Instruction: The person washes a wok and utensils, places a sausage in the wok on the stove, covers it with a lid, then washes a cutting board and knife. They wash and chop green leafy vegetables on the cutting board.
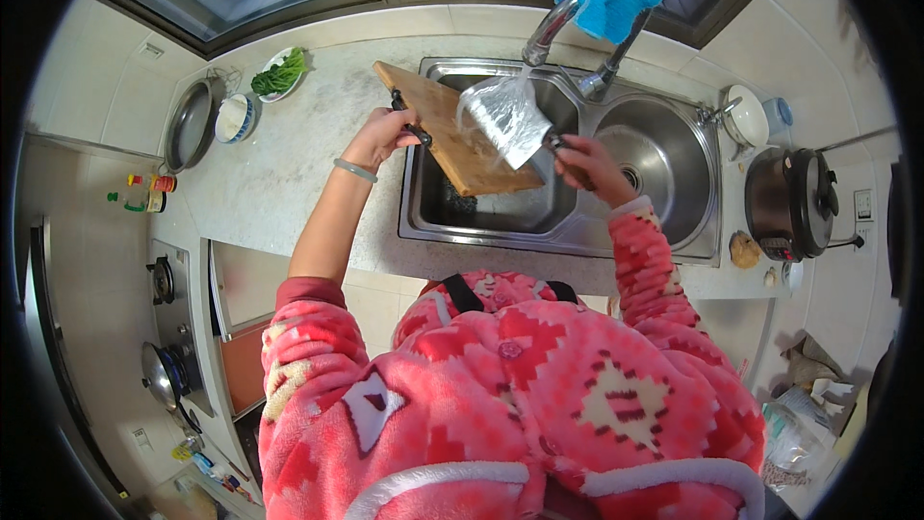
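Note:
My left hand (384, 137) grips the black handle (410, 118) of a wooden cutting board (440, 123), which is held tilted over the left basin of a steel double sink (498, 235). In my right hand (588, 170) is the handle of a cleaver with a broad shiny blade (509, 123). Water runs from the faucet spout (535, 52) onto the blade and spreads over it. The blade is in front of the board's right part; whether the two touch I cannot tell.
A blue cloth (613, 3) hangs over the faucet. To the right stand a rice cooker (787, 202) and a white bowl (747, 115). Leafy greens (281, 74) on a plate, a patterned bowl (234, 119) and a dark pan (191, 123) sit at left. A gas stove (177, 310) is lower left.

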Demonstrator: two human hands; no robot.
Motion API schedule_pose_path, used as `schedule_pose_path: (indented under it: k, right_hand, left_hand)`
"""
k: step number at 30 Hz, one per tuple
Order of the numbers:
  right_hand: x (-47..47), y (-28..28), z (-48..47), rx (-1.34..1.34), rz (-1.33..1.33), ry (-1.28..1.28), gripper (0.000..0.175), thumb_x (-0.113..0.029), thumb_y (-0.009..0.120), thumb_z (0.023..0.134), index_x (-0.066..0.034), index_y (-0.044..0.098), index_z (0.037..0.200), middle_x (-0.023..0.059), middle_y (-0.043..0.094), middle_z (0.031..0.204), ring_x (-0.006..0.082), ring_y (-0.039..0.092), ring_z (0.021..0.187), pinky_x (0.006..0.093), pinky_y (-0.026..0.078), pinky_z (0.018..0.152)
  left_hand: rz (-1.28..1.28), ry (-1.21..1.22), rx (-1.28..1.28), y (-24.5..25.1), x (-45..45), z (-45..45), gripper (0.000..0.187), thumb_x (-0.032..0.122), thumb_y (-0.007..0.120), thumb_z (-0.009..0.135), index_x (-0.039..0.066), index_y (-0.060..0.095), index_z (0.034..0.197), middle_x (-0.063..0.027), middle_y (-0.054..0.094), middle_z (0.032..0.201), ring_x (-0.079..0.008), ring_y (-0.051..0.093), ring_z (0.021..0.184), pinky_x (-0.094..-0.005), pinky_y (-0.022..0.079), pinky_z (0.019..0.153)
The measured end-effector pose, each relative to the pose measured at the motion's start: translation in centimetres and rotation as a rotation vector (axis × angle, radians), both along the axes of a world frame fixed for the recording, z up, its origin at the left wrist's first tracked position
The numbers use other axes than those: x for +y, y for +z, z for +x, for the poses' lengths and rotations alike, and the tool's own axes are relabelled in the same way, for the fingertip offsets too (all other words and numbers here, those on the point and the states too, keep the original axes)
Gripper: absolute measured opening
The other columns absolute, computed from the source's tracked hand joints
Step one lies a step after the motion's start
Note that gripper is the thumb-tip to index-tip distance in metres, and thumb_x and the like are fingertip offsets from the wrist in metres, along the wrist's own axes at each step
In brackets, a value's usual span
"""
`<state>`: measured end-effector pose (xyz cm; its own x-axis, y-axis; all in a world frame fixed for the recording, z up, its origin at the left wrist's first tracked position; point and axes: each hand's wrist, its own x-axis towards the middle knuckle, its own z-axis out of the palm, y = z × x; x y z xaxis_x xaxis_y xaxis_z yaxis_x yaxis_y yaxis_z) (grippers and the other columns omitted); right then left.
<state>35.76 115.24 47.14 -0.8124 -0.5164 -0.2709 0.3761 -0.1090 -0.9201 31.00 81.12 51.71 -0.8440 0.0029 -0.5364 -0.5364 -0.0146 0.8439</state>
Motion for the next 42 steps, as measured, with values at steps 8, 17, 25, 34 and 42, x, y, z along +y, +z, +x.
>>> schedule_pose_path:
  k: [8, 17, 25, 34, 42]
  right_hand:
    - [2.2, -10.4, 2.7, -0.294, 0.147, -0.084, 0.017, -0.02, 0.053, 0.084, -0.0034, 0.054, 0.085, 0.0021, 0.053, 0.064, 0.0077, 0.047, 0.046, 0.0203, 0.033, 0.039]
    - [0.7, -8.3, 2.4, 0.621, 0.768, -0.23, 0.027, -0.022, 0.058, 0.079, -0.0075, 0.058, 0.101, 0.0145, 0.059, 0.072, 0.0273, 0.058, 0.063, 0.0327, 0.046, 0.057]
    - [-3.9, -3.8, 0.7, 1.07, 0.902, -0.072, 0.037, -0.019, 0.061, 0.073, -0.0098, 0.051, 0.108, 0.0085, 0.051, 0.089, 0.0272, 0.056, 0.075, 0.0368, 0.045, 0.061]
    - [-2.6, -6.4, -0.6, 1.222, 1.003, -0.063, 0.04, -0.016, 0.063, 0.068, -0.0096, 0.052, 0.106, 0.0054, 0.05, 0.086, 0.0236, 0.054, 0.078, 0.0337, 0.044, 0.063]
    - [-0.5, -6.5, 1.5, 1.298, 1.132, -0.035, 0.038, -0.019, 0.062, 0.07, -0.0103, 0.052, 0.106, 0.0053, 0.049, 0.085, 0.0226, 0.054, 0.074, 0.0331, 0.043, 0.059]
  left_hand:
    - [0.105, 0.052, 0.002, -0.6, -5.3, 4.5, 0.015, 0.005, 0.053, 0.076, -0.007, 0.054, 0.085, -0.0084, 0.056, 0.076, -0.0116, 0.056, 0.06, -0.0166, 0.047, 0.045]
    - [0.158, 0.196, 0.021, 2.3, -6.6, 9.5, 0.013, 0.005, 0.049, 0.078, -0.005, 0.053, 0.086, -0.0079, 0.057, 0.075, -0.0109, 0.058, 0.06, -0.0163, 0.051, 0.05]
    - [0.168, 0.26, 0.047, 1.9, -6.0, 11.4, 0.021, 0.003, 0.047, 0.077, -0.007, 0.052, 0.094, -0.0062, 0.057, 0.076, -0.0112, 0.059, 0.061, -0.0156, 0.052, 0.05]
    - [0.152, 0.26, 0.027, 1.9, -5.5, 12.6, 0.014, 0.002, 0.048, 0.076, -0.005, 0.051, 0.088, -0.007, 0.057, 0.076, -0.0109, 0.058, 0.061, -0.0167, 0.052, 0.05]
    - [0.147, 0.23, 0.029, 1.6, -5.0, 12.4, 0.01, 0.002, 0.05, 0.076, -0.004, 0.052, 0.083, -0.0072, 0.057, 0.074, -0.0108, 0.058, 0.06, -0.0164, 0.051, 0.049]
